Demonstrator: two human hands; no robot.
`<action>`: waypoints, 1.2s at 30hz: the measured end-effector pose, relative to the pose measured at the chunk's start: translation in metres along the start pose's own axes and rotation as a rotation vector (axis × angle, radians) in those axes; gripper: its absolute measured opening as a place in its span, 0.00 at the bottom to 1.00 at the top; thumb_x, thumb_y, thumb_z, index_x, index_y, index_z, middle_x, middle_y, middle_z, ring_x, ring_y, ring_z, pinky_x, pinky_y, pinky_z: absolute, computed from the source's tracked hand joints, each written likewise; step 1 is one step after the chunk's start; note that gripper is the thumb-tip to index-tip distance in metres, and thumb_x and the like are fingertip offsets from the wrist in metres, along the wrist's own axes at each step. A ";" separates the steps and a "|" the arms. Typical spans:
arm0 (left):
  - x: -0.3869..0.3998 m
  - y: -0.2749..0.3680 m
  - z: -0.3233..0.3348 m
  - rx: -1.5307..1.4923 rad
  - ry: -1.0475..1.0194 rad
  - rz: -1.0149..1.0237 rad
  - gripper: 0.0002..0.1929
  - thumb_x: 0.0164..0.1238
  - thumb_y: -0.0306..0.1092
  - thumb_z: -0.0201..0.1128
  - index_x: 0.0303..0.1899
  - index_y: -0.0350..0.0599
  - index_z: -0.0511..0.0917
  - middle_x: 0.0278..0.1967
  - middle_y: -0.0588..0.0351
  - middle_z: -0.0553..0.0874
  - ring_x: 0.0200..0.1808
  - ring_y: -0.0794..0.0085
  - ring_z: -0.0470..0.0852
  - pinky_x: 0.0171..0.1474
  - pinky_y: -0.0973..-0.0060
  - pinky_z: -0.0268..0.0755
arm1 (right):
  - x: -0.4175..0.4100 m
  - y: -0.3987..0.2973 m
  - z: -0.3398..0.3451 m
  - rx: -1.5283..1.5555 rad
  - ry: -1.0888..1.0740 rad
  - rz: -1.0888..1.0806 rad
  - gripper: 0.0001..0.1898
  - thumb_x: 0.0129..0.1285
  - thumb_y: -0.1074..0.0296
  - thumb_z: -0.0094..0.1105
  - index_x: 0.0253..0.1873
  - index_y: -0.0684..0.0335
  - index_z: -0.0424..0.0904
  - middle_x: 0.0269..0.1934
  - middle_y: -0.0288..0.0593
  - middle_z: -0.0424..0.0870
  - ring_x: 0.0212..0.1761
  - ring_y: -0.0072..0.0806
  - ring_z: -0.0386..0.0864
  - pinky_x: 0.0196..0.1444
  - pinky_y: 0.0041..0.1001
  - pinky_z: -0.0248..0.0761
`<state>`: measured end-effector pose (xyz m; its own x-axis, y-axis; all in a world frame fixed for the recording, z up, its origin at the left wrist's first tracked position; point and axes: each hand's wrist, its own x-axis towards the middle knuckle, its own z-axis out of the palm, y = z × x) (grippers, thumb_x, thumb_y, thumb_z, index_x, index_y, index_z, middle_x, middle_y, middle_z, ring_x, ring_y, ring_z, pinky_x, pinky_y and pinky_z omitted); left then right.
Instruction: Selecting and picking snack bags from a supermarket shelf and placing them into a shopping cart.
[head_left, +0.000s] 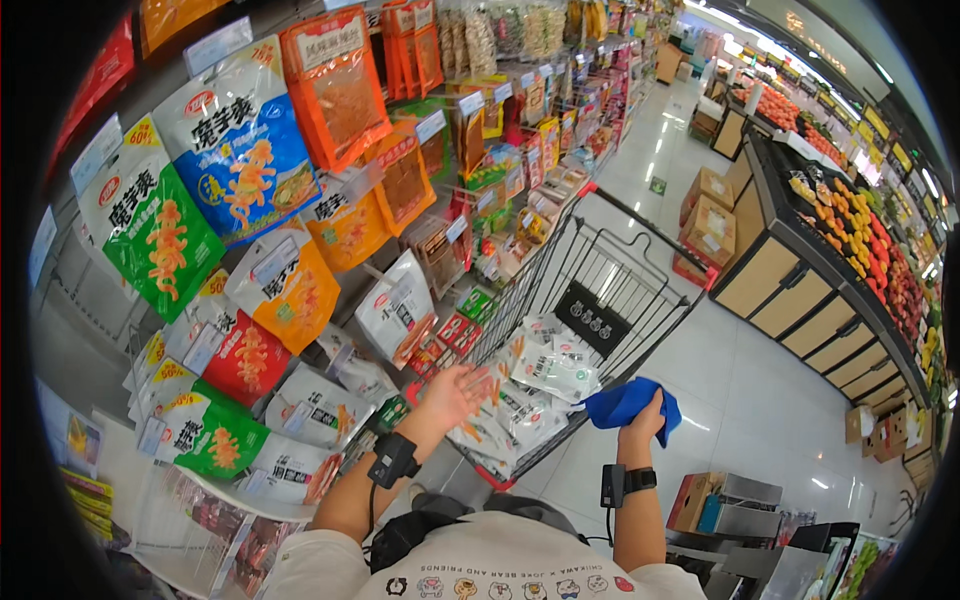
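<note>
My right hand (646, 421) grips a bunched blue cloth (611, 405) beside the right side of a wire shopping cart (630, 300). Over the cart's left side, my left hand (459, 396) is spread with its palm showing and holds nothing. Several white snack packets (555, 367) lie in a heap in the cart, just beyond my left fingers. A black panel (592, 319) with pale round marks is fixed inside the cart's far end.
Hanging snack bags fill the shelf rack on the left, among them a blue bag (244, 150) and a green bag (161, 240). To the right stands a fruit display counter (795, 292), with cardboard boxes (709, 229) at its side. A tiled aisle (637, 180) runs ahead.
</note>
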<state>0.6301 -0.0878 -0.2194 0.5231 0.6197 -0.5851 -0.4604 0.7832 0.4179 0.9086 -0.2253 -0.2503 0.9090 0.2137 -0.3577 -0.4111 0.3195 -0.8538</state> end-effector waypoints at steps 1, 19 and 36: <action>-0.007 0.005 -0.007 -0.009 0.017 0.008 0.10 0.59 0.34 0.50 0.41 0.44 0.69 0.48 0.51 0.75 0.51 0.61 0.72 0.53 0.63 0.63 | -0.007 0.002 0.005 0.034 -0.074 -0.035 0.13 0.61 0.60 0.48 0.38 0.67 0.72 0.33 0.41 0.77 0.32 0.28 0.76 0.36 0.25 0.72; -0.366 0.299 -0.070 0.649 0.605 1.580 0.10 0.58 0.28 0.52 0.43 0.41 0.69 0.39 0.57 0.76 0.41 0.74 0.75 0.42 0.77 0.67 | -0.343 0.074 0.110 -0.635 -2.009 0.719 0.18 0.55 0.69 0.58 0.48 0.67 0.66 0.39 0.39 0.75 0.38 0.22 0.73 0.41 0.22 0.69; -0.331 0.484 -0.211 0.836 1.140 1.435 0.26 0.45 0.44 0.66 0.42 0.34 0.70 0.35 0.48 0.78 0.34 0.67 0.77 0.37 0.75 0.70 | -0.415 0.090 0.118 -0.644 -1.769 0.617 0.17 0.56 0.69 0.55 0.50 0.66 0.67 0.38 0.39 0.74 0.38 0.24 0.73 0.40 0.22 0.69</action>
<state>0.0822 0.0755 0.0300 -0.6100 0.6488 0.4551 0.5084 -0.1201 0.8527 0.4860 -0.1762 -0.1340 -0.5585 0.7927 -0.2444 -0.1383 -0.3795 -0.9148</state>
